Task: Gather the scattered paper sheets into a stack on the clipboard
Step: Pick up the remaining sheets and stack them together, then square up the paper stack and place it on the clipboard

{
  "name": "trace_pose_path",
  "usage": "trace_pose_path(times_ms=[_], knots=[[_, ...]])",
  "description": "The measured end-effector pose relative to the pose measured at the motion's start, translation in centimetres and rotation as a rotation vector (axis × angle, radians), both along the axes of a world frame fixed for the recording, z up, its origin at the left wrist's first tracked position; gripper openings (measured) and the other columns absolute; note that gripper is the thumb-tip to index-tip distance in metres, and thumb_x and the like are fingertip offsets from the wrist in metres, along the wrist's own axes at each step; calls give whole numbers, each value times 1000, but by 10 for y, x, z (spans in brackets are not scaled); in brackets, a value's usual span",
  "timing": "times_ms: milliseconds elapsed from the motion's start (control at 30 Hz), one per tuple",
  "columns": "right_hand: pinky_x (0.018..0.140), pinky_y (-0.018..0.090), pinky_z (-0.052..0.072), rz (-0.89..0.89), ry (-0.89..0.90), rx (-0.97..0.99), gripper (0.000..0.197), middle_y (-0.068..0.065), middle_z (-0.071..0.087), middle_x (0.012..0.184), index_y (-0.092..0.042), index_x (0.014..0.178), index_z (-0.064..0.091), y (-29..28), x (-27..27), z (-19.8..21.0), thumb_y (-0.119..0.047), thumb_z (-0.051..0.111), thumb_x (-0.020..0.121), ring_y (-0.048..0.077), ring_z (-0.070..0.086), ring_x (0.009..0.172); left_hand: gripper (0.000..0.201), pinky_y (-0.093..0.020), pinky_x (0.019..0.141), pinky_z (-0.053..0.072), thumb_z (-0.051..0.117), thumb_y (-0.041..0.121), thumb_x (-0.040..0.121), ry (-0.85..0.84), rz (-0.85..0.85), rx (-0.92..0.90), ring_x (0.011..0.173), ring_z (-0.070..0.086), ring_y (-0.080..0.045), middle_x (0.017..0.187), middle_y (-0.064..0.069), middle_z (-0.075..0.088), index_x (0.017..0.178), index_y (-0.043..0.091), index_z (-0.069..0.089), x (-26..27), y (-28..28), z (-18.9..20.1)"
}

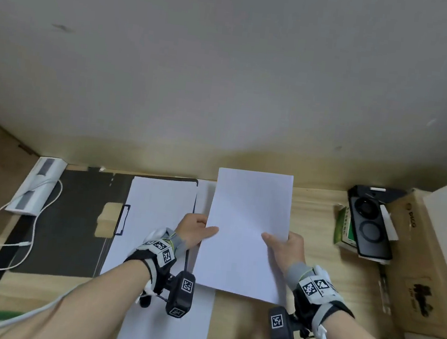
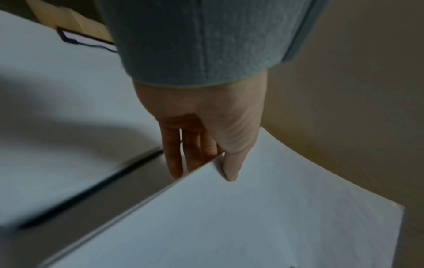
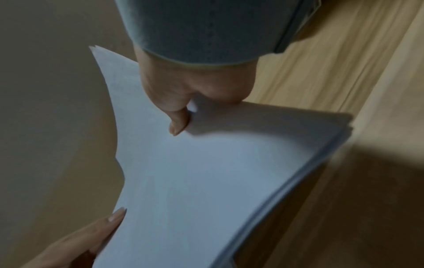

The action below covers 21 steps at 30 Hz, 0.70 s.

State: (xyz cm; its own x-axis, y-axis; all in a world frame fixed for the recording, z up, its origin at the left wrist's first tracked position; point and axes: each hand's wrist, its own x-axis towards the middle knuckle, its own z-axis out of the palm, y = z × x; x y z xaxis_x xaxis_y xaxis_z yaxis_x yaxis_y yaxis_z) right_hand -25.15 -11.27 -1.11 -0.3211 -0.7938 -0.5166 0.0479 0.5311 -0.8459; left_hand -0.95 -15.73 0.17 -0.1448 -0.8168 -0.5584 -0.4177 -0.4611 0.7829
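Observation:
I hold a stack of white paper sheets (image 1: 247,228) (image 2: 252,217) (image 3: 206,172) tilted up above the wooden desk. My left hand (image 1: 196,229) (image 2: 206,154) pinches its left edge, thumb on top and fingers underneath. My right hand (image 1: 286,246) (image 3: 183,112) pinches the right edge the same way. The black clipboard (image 1: 73,208) lies open to the left, with one white sheet (image 1: 153,217) on it beside its clip (image 1: 122,219) (image 2: 84,39). Another sheet (image 1: 171,325) lies flat on the desk under my left wrist.
A white power strip (image 1: 36,187) with a cable sits left of the clipboard. At the right stand a black device (image 1: 369,222), a green box (image 1: 342,227) and a cardboard box (image 1: 423,262). The wall rises just behind the desk.

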Motion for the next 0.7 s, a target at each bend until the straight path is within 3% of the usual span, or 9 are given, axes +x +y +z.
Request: trace_pose_path(times_ms=[67, 200, 267, 333, 433, 533, 600, 700], knots=[[65, 27, 53, 39, 21, 31, 9, 3, 70, 78, -4, 88, 70, 0, 15, -8, -4, 75, 80, 21, 65, 72, 20, -21, 48, 43, 70, 20, 82, -111, 35, 58, 51, 50, -16, 61, -6, 55, 71, 8, 60, 23, -1, -9], [70, 28, 51, 101, 31, 86, 16, 6, 72, 85, -4, 97, 70, -3, 56, -22, -7, 73, 82, 23, 68, 78, 6, -30, 59, 48, 65, 12, 82, -266, 220, 89, 55, 57, -22, 67, -7, 67, 76, 13, 66, 85, -9, -24], [72, 30, 51, 127, 36, 99, 13, 7, 72, 87, -7, 95, 70, -7, 78, -28, -9, 73, 82, 26, 68, 82, 5, -28, 70, 49, 62, 12, 82, -457, 243, 8, 73, 63, -26, 78, -4, 66, 85, 15, 63, 120, -16, -31], [74, 32, 54, 143, 39, 107, 11, 6, 73, 88, -11, 92, 69, -9, 93, -30, -11, 73, 82, 26, 69, 84, 18, -29, 78, 47, 66, 15, 78, -601, 245, -29, 90, 64, -29, 94, -7, 64, 95, 12, 61, 149, -24, -38], [76, 32, 54, 178, 69, 111, 11, 5, 73, 88, -11, 93, 70, -18, 122, -36, -12, 74, 82, 24, 69, 84, 40, -35, 77, 53, 60, 36, 66, -772, 150, 1, 92, 65, -33, 103, -11, 64, 95, 9, 62, 192, -38, -55], [78, 33, 54, 212, 117, 112, 7, 3, 73, 86, -16, 88, 70, -26, 147, -42, -16, 74, 82, 24, 70, 85, 50, -33, 78, 48, 63, 36, 79, -829, 39, 67, 102, 60, -32, 115, -11, 57, 116, 6, 50, 206, -41, -57], [79, 34, 56, 264, 180, 135, 7, 2, 73, 84, -16, 86, 70, -30, 166, -46, -21, 74, 82, 23, 69, 82, 46, -32, 76, 47, 60, 39, 83, -870, -30, 94, 97, 61, -30, 111, -9, 60, 115, 8, 50, 212, -43, -63], [68, 31, 53, 343, 295, 155, 16, 2, 71, 76, -13, 83, 70, -33, 190, -46, -28, 69, 84, 24, 66, 72, 33, -31, 70, 51, 54, 39, 84, -962, -116, 14, 81, 62, -29, 95, -9, 65, 101, 10, 53, 212, -46, -69]])
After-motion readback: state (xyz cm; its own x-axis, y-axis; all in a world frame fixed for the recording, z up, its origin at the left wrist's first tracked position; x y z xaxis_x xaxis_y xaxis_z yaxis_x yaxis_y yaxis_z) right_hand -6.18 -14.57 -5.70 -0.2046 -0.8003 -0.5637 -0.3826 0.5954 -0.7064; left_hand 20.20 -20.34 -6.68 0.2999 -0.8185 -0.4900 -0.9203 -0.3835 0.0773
